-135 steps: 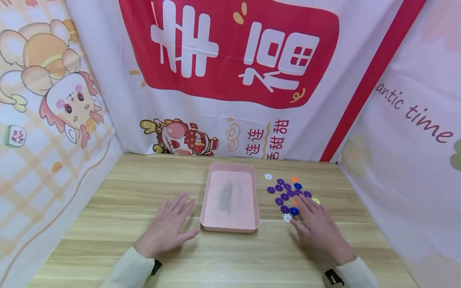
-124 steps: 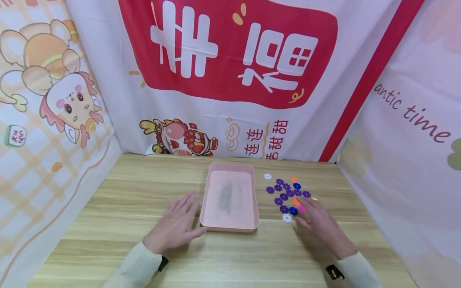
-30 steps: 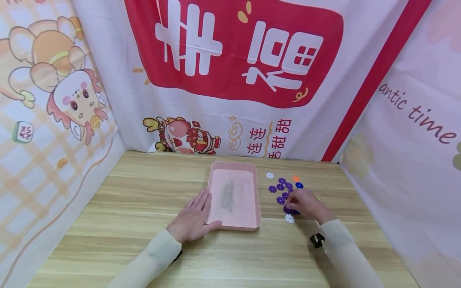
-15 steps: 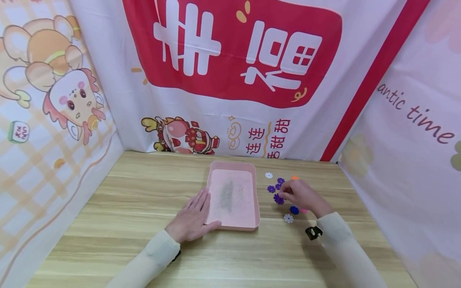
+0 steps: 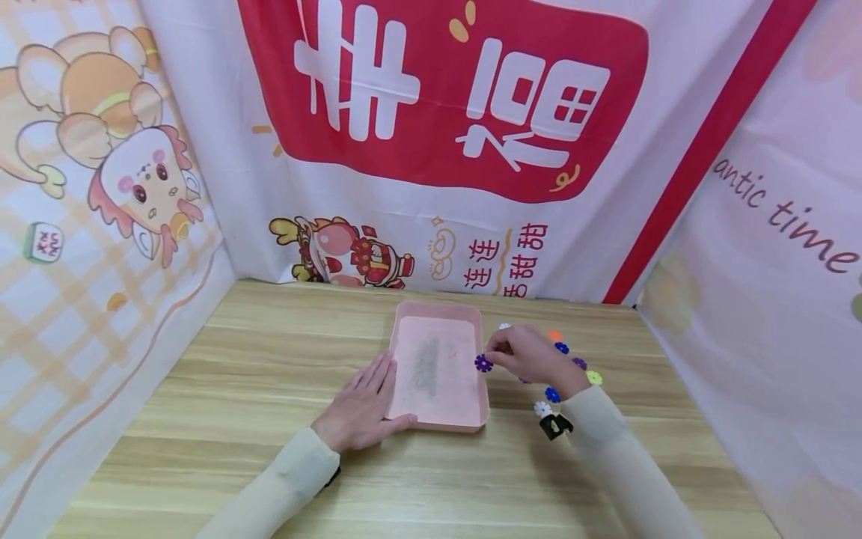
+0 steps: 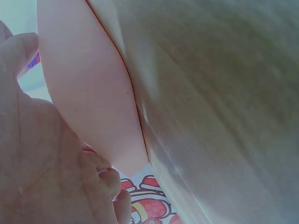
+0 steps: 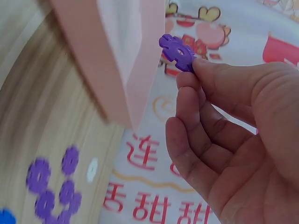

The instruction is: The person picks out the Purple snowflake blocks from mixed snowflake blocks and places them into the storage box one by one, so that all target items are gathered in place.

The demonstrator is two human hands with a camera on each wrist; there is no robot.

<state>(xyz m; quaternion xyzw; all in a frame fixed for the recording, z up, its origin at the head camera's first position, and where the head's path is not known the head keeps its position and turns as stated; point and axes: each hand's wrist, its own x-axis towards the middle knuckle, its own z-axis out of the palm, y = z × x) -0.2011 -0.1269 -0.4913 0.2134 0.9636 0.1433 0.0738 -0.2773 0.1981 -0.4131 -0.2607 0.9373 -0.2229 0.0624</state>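
My right hand (image 5: 528, 353) pinches a purple snowflake disc (image 7: 178, 52) between thumb and index finger. In the head view that disc overlaps the right wall of the pink tray (image 5: 438, 425); the right wrist view has it raised beside the wall. My left hand (image 5: 360, 404) lies with straight fingers along the tray's left wall, thumb at the near left corner. The left wrist view shows the palm (image 6: 46, 158) against the tray's outer side (image 6: 93, 84). Below my right hand, more purple discs (image 7: 38, 175) lie on the table, partly hidden in the head view.
Right of the tray lie a white disc (image 5: 542, 409), blue discs (image 5: 553, 394), an orange disc (image 5: 555, 336) and a yellow disc (image 5: 594, 377). Fabric walls enclose the wooden table (image 5: 269, 359) at the back and sides. A grey smudge marks the tray floor.
My right hand has gathered its fingers on a purple disc, lifted it from the pile and carried it left to the tray. My left hand has moved right to meet the tray's left wall.
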